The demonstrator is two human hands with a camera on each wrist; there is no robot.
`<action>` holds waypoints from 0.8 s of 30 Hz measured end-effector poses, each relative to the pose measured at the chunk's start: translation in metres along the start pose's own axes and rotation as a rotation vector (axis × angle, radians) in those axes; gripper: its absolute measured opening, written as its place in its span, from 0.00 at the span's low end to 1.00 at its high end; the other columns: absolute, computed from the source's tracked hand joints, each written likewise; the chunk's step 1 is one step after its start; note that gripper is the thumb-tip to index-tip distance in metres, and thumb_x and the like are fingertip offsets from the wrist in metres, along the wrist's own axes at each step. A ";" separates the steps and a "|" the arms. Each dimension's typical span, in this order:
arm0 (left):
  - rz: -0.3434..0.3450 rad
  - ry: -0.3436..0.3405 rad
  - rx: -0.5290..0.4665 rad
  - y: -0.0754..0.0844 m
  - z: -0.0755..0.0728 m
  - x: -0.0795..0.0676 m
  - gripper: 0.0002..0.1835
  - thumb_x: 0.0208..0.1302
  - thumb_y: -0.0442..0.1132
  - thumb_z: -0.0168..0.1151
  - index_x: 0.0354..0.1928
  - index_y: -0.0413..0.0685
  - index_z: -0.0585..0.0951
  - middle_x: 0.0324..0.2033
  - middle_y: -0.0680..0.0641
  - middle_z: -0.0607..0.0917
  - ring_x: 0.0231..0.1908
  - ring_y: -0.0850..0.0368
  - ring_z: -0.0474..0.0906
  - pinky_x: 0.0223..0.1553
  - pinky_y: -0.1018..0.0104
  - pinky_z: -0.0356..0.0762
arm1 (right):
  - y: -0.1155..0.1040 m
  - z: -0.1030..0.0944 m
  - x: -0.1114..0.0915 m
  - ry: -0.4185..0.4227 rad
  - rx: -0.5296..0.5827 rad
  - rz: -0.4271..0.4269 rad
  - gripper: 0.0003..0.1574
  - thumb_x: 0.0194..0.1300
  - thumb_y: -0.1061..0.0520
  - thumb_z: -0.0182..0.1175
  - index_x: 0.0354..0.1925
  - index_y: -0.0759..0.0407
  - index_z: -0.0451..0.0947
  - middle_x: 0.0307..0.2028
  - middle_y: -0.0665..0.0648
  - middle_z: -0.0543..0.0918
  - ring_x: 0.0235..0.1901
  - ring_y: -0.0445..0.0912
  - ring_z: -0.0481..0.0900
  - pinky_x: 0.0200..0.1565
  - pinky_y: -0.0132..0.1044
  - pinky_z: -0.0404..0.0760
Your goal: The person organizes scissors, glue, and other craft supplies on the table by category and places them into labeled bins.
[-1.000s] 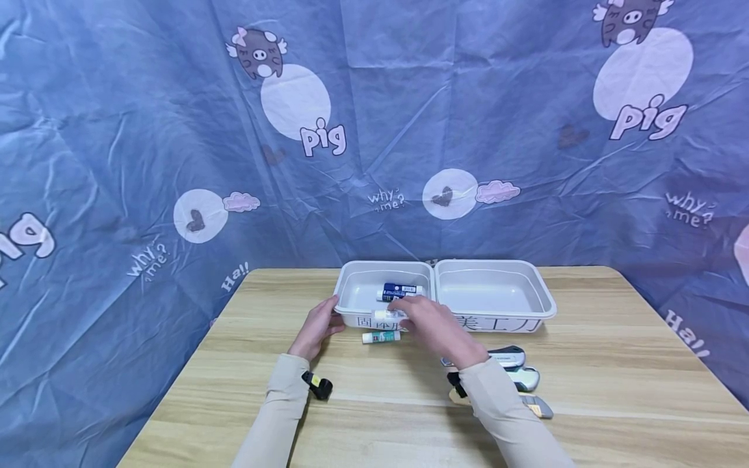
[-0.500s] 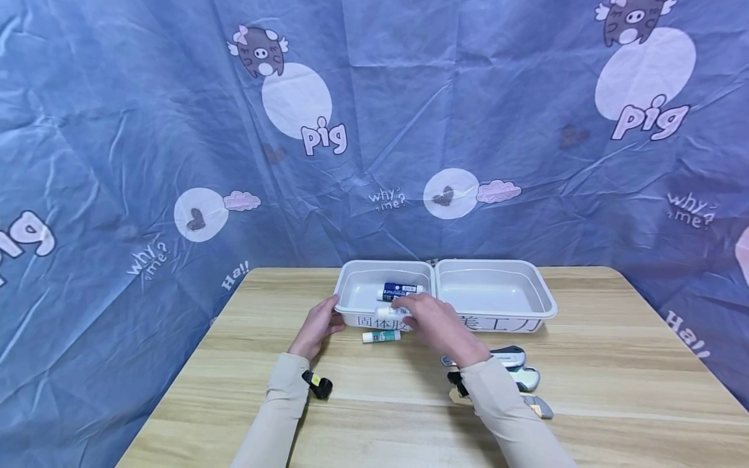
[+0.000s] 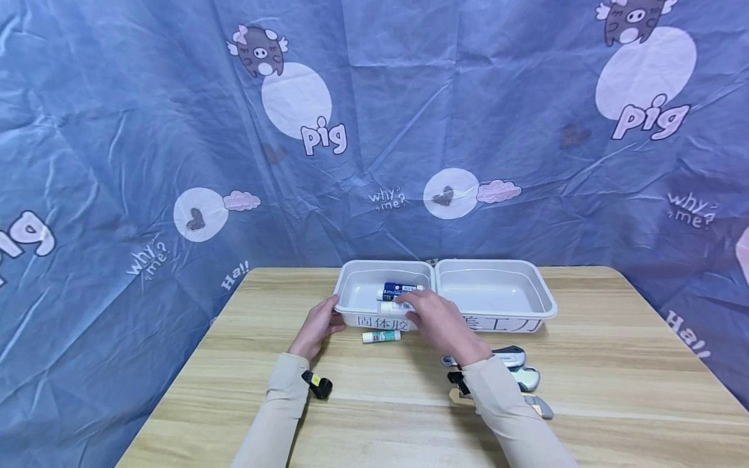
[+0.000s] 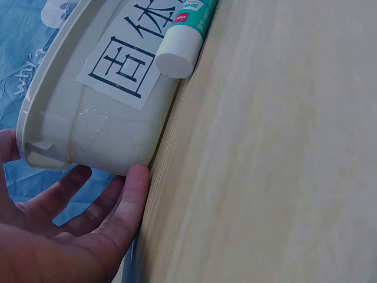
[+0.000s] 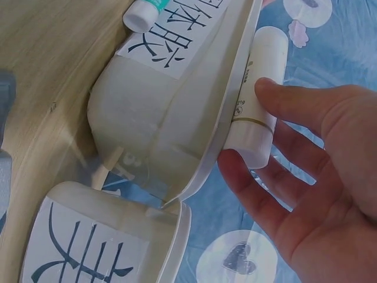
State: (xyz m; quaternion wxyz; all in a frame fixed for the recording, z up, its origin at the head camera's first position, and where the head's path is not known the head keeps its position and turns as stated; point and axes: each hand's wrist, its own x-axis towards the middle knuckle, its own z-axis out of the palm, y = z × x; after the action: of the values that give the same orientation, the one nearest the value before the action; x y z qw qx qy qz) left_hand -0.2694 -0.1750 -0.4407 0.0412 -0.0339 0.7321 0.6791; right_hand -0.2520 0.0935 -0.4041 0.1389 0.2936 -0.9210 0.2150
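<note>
My right hand (image 3: 439, 325) pinches a white glue stick (image 5: 259, 100) between thumb and fingers, over the front rim of the left bin (image 3: 351, 268). In the right wrist view, the stick lies against or just above that rim. Blue glue sticks (image 3: 391, 295) lie inside this bin. My left hand (image 3: 318, 325) touches the bin's left front corner; in the left wrist view its fingers (image 4: 135, 188) rest nearly straight on the outer wall. On the table in front of the bin lies a green-and-white glue stick (image 3: 381, 337).
A second white bin (image 3: 494, 286) stands directly right of the first. Both carry paper labels with Chinese characters. Several utility knives (image 3: 523, 377) lie near my right forearm, partly hidden by it. A blue printed curtain (image 3: 374, 130) hangs behind the wooden table (image 3: 374, 429).
My right hand has shifted slightly up and to the right with the white glue stick, further over the left bin. The left hand stays at the corner.
</note>
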 end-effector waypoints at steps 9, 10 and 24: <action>-0.015 0.007 -0.008 -0.002 0.001 0.002 0.29 0.81 0.48 0.46 0.69 0.30 0.70 0.52 0.36 0.82 0.46 0.50 0.81 0.62 0.44 0.78 | 0.003 0.002 0.001 0.050 -0.051 -0.012 0.21 0.63 0.65 0.70 0.54 0.53 0.84 0.55 0.54 0.86 0.55 0.52 0.84 0.53 0.49 0.86; -0.016 0.009 -0.008 -0.002 0.001 0.002 0.29 0.81 0.48 0.46 0.69 0.30 0.70 0.52 0.36 0.82 0.46 0.50 0.81 0.62 0.44 0.78 | 0.003 0.002 0.001 0.053 -0.054 -0.014 0.21 0.63 0.65 0.70 0.54 0.53 0.84 0.55 0.54 0.85 0.55 0.52 0.84 0.53 0.49 0.86; -0.015 0.009 -0.003 -0.008 0.000 0.007 0.29 0.81 0.49 0.46 0.70 0.30 0.70 0.53 0.35 0.81 0.48 0.48 0.81 0.62 0.45 0.79 | 0.006 0.004 0.002 0.099 -0.035 -0.030 0.20 0.60 0.67 0.72 0.51 0.54 0.85 0.55 0.55 0.85 0.54 0.53 0.83 0.51 0.50 0.87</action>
State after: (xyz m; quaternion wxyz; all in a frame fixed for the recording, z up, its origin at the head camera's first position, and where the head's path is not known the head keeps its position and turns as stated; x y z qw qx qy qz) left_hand -0.2752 -0.1754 -0.4489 0.0430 -0.0427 0.7309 0.6798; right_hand -0.2576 0.0945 -0.4089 0.1926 0.2938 -0.9122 0.2110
